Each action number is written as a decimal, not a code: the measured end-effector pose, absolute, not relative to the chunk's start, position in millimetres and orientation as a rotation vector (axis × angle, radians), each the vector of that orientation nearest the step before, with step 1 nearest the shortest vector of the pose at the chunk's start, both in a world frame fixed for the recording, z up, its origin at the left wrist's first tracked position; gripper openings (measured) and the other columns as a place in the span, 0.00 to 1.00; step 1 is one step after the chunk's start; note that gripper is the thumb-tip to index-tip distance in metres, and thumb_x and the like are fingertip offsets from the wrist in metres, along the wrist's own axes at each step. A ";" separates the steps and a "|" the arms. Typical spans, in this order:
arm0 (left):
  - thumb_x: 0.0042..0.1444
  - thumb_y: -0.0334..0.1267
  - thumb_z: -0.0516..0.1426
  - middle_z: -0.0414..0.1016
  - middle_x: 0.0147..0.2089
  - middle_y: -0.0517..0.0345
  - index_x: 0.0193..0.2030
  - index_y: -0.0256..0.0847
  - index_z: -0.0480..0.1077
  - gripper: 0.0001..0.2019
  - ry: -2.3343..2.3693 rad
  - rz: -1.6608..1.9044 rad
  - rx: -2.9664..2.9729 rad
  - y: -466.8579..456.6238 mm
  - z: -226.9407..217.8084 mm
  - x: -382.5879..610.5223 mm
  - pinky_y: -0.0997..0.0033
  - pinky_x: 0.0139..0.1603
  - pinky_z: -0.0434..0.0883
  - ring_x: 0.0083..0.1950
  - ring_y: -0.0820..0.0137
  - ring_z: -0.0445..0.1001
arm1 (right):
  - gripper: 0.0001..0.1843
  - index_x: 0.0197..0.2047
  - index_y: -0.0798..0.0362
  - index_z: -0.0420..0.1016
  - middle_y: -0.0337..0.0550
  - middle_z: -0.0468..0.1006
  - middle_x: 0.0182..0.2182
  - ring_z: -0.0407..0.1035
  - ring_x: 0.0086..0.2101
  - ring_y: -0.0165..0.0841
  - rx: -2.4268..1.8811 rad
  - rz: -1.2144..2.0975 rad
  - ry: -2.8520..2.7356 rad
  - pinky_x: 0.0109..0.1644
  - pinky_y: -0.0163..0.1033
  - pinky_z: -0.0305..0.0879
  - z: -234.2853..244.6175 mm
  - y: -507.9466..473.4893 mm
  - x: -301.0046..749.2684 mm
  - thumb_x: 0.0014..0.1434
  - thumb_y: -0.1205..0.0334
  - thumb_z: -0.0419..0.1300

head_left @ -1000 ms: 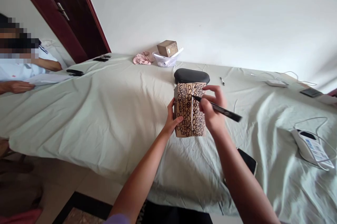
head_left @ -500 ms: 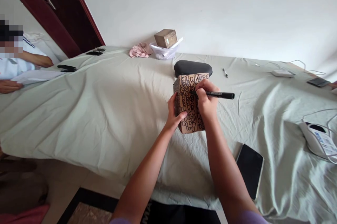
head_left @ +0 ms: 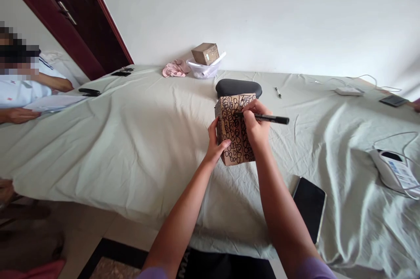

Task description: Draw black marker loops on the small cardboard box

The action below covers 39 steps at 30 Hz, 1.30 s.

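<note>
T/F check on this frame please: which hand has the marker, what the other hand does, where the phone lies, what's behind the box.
1. The right hand holds the black marker. True.
2. The left hand lies flat on the sheet. False: it grips the cardboard box.
3. The box is blank. False: black loops cover it.
4. A dark phone lies right of the right forearm. True.
5. A black cushion sits behind the box. True.

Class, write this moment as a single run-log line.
left hand: steadies cardboard box | right hand: grips black marker, tip on box | box: covered in black loops | black phone: flat on sheet
</note>
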<state>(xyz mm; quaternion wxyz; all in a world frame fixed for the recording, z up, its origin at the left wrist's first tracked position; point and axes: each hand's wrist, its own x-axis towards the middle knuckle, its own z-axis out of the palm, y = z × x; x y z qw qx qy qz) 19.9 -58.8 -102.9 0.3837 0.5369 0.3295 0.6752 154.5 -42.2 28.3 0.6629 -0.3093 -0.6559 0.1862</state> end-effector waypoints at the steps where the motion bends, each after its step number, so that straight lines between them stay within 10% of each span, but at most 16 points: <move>1: 0.50 0.63 0.67 0.55 0.76 0.50 0.75 0.55 0.55 0.48 0.832 1.713 1.344 -59.2 -102.6 19.8 0.40 0.79 0.52 0.80 0.45 0.49 | 0.05 0.33 0.49 0.70 0.33 0.70 0.23 0.64 0.24 0.29 -0.698 0.431 -1.447 0.31 0.37 0.60 29.9 -44.9 161.1 0.61 0.62 0.59; 7: 0.49 0.59 0.67 0.59 0.75 0.51 0.74 0.56 0.57 0.46 0.727 1.754 1.107 -54.0 -102.9 16.2 0.43 0.77 0.58 0.77 0.49 0.56 | 0.09 0.41 0.49 0.74 0.34 0.75 0.23 0.60 0.18 0.27 -0.960 0.403 -1.380 0.23 0.35 0.55 10.2 -47.2 266.3 0.63 0.54 0.65; 12: 0.49 0.55 0.67 0.63 0.73 0.52 0.72 0.56 0.60 0.44 0.698 1.731 1.103 -55.3 -103.0 18.1 0.45 0.77 0.59 0.75 0.51 0.61 | 0.20 0.49 0.47 0.73 0.49 0.83 0.49 0.77 0.30 0.36 -1.051 1.012 -1.217 0.31 0.40 0.70 -53.3 -36.7 355.6 0.55 0.48 0.66; 15: 0.49 0.56 0.67 0.66 0.72 0.54 0.71 0.57 0.62 0.42 0.679 1.726 1.131 -61.6 -103.2 21.3 0.47 0.76 0.62 0.75 0.52 0.63 | 0.21 0.45 0.46 0.66 0.43 0.82 0.41 0.75 0.27 0.34 -1.105 1.124 -1.151 0.31 0.40 0.69 -86.1 -37.2 367.6 0.54 0.46 0.65; 19: 0.49 0.58 0.65 0.68 0.72 0.55 0.70 0.56 0.65 0.40 0.671 1.716 1.149 -68.1 -102.7 22.5 0.46 0.75 0.65 0.74 0.50 0.64 | 0.23 0.55 0.45 0.60 0.38 0.80 0.38 0.67 0.24 0.32 -1.235 0.926 -1.627 0.29 0.38 0.62 -101.4 -43.8 362.4 0.59 0.55 0.61; 24: 0.48 0.58 0.65 0.70 0.69 0.55 0.67 0.56 0.66 0.38 0.716 1.709 1.051 -71.2 -99.6 20.5 0.48 0.70 0.71 0.73 0.50 0.67 | 0.13 0.46 0.50 0.76 0.45 0.80 0.41 0.73 0.34 0.37 -1.553 0.356 -2.160 0.37 0.40 0.63 -100.5 -49.9 367.3 0.58 0.67 0.57; 39: 0.48 0.60 0.65 0.71 0.67 0.54 0.67 0.56 0.64 0.39 0.720 1.678 1.033 -72.1 -93.3 19.5 0.47 0.65 0.74 0.71 0.52 0.69 | 0.23 0.59 0.41 0.84 0.52 0.77 0.54 0.69 0.48 0.51 -1.399 0.135 -2.382 0.55 0.61 0.74 -116.8 -42.7 378.4 0.65 0.66 0.58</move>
